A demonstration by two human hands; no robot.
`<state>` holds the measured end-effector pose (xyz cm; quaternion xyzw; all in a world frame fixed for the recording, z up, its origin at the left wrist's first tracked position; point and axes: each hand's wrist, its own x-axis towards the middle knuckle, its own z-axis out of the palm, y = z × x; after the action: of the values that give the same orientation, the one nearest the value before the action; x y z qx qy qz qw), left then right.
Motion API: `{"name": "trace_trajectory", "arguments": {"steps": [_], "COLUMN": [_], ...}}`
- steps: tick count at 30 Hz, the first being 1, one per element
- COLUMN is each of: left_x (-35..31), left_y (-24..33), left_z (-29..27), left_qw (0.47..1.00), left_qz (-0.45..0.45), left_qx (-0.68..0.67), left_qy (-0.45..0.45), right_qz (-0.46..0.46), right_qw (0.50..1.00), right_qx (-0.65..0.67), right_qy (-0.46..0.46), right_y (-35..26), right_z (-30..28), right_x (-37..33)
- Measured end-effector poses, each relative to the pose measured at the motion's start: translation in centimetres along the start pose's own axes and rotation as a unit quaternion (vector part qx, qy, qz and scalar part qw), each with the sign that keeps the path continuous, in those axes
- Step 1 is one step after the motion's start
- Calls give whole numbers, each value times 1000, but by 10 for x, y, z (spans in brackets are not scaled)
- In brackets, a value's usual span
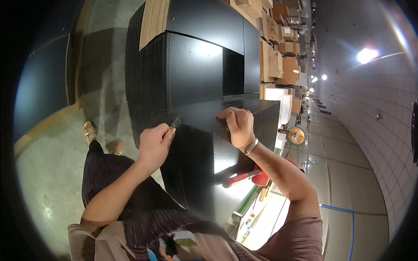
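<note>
My left hand [155, 146] is closed, pinching a small flat metal piece [176, 122] that sticks out past the thumb; its kind does not show clearly. The piece is at the corner of a black stack of panels [191, 152] in front of me. My right hand [237, 127] is on top of the same stack, near its right part. Its fingers are curled and pressed together, and what they grip, if anything, is hidden. Fine pale lines run along the stack's top between the hands.
A red-handled tool [239, 179] with a red head lies on the black surface below my right forearm. More black panels [196, 65] stand beyond, with a cardboard strip [153, 21]. Cardboard boxes [287, 69] are piled farther off. Another dark panel [45, 85] is at far left.
</note>
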<state>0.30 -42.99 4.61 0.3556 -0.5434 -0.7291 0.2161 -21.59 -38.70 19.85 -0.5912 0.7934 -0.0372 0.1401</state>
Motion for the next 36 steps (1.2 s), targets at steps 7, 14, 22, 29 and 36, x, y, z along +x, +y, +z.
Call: {"name": "trace_trajectory", "arguments": {"steps": [7, 14, 22, 29, 36], "left_x": [-6, -17, -22, -20, -18], "left_y": [-13, -17, -21, -30, -23], "left_z": [-5, -2, -14, -25, -28], "left_qw": [998, 992, 989, 989, 979], "left_qz": [-11, -33, -19, -19, -22], "left_qx": [-31, -93, -102, -102, -169], "left_qy": [56, 77, 105, 109, 110], "right_qz": [-12, -180, -147, -161, -199], "right_qw": [1000, 980, 942, 934, 899], "right_qx": [-21, -76, -286, -306, -363], "right_qy": [6, 29, -98, -95, -145], "right_y": [-2, -73, -105, -109, -121], "right_z": [-4, -12, 9, 17, 26], "right_x": [1, -1, -6, 1, 27]}}
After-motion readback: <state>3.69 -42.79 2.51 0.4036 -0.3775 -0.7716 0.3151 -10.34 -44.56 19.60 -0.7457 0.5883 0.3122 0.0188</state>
